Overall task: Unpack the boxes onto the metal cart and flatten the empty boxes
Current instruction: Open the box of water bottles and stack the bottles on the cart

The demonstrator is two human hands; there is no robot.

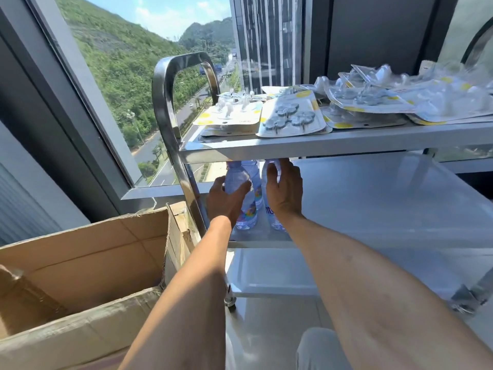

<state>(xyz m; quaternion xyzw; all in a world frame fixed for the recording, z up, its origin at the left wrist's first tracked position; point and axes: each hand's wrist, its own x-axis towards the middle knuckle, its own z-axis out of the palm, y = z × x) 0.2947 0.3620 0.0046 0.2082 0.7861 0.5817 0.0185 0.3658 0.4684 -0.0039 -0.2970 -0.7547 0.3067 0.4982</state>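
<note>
Both arms reach forward to the middle shelf [373, 198] of the metal cart [170, 108], just under the top shelf [320, 142]. The left hand [226, 201] is wrapped around a clear water bottle [244, 209]; the thumb lies across the front of the bottle and the other fingers go behind it. The right hand [285, 193] holds a second water bottle [272, 217] in the same way, with the fingers curled over its upper part near the neck. The two hands are close together, each on its own bottle, and they do not touch each other. Both bottles stand upright with their bottoms on the middle shelf, near its left front corner. A third bottle [256, 180] stands just behind them, between the two hands; its top is hidden by the top shelf.

The top shelf carries many flat packs of hooks [292, 117], each a card under clear plastic. They lie side by side and partly on top of one another, from the left end to the right edge of the view. The curved handle of the cart rises at the left end.

An open cardboard box [88, 263] stands on the floor at the lower left, just beside the cart. Its flaps are up, and I can see only bare brown walls inside; the bottom of the box is out of view. Behind the cart there is a big window [128, 76] with green hills and a road far below. The lowest shelf [266, 271] of the cart shows under the arms.
</note>
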